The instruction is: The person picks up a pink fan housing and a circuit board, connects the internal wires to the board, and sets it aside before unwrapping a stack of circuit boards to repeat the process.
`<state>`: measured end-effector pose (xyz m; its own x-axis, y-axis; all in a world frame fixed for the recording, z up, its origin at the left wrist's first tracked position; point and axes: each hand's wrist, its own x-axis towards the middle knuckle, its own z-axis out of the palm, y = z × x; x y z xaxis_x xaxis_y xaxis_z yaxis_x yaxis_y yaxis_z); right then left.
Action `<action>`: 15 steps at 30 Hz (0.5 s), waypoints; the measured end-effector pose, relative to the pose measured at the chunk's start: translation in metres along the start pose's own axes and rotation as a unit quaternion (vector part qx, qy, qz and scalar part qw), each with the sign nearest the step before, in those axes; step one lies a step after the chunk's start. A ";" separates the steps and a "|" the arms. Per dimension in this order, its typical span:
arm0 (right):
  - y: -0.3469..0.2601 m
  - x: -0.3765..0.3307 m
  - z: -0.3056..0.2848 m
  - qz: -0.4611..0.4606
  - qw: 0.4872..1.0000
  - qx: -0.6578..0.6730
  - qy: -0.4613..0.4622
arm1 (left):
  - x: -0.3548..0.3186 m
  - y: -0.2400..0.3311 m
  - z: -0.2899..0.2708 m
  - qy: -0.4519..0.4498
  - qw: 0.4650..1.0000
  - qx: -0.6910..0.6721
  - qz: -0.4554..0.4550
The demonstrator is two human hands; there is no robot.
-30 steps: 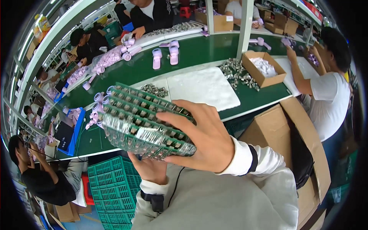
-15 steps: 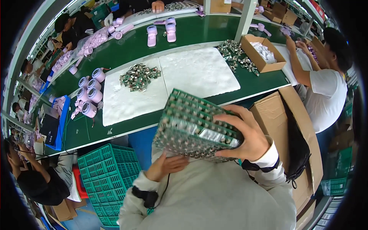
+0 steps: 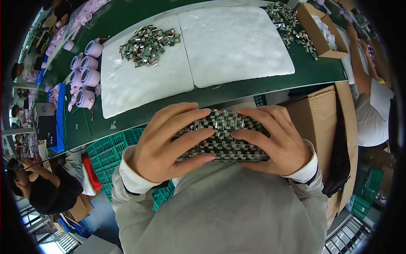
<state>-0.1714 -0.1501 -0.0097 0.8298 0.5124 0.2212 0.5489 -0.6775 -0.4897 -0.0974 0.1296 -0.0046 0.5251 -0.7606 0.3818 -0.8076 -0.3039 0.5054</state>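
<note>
A thick stack of green circuit board panels (image 3: 226, 122), dotted with small components, is held close to my body, in front of the table edge. My left hand (image 3: 169, 142) grips its left end, fingers spread over the face turned up to me. From the other end my right hand (image 3: 275, 142) clasps it the same way. Beyond the stack, a heap of small loose circuit boards (image 3: 148, 45) lies on the left one of two white foam sheets (image 3: 237, 46). The stack's underside is hidden.
Several lilac cylindrical housings (image 3: 89, 77) stand on the green table (image 3: 114, 125) at left, near a blue tray (image 3: 61, 114). More small boards (image 3: 287, 23) and a cardboard box of white pieces (image 3: 334, 53) are at far right. Green crates (image 3: 108, 152) and a large carton (image 3: 319, 114) flank me; people sit either side.
The stack has come down toward me and turned level. My left hand has moved from beneath it to its left end, so both hands now clasp it. My view has tilted downward.
</note>
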 end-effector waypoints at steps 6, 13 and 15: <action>0.006 0.002 -0.007 0.007 0.999 0.030 -0.022 | 0.009 -0.018 0.017 -0.084 0.993 -0.067 0.041; 0.002 0.017 -0.017 0.021 0.995 0.021 -0.097 | 0.019 -0.015 -0.001 -0.158 0.986 -0.034 0.044; 0.000 0.017 -0.018 0.019 0.995 0.019 -0.099 | 0.020 -0.014 -0.001 -0.171 0.984 -0.027 0.037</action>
<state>-0.1548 -0.1510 0.0093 0.8119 0.5830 0.0324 0.5092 -0.6798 -0.5278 -0.0756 0.1192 -0.0033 0.3366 -0.9311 0.1402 -0.8199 -0.2166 0.5300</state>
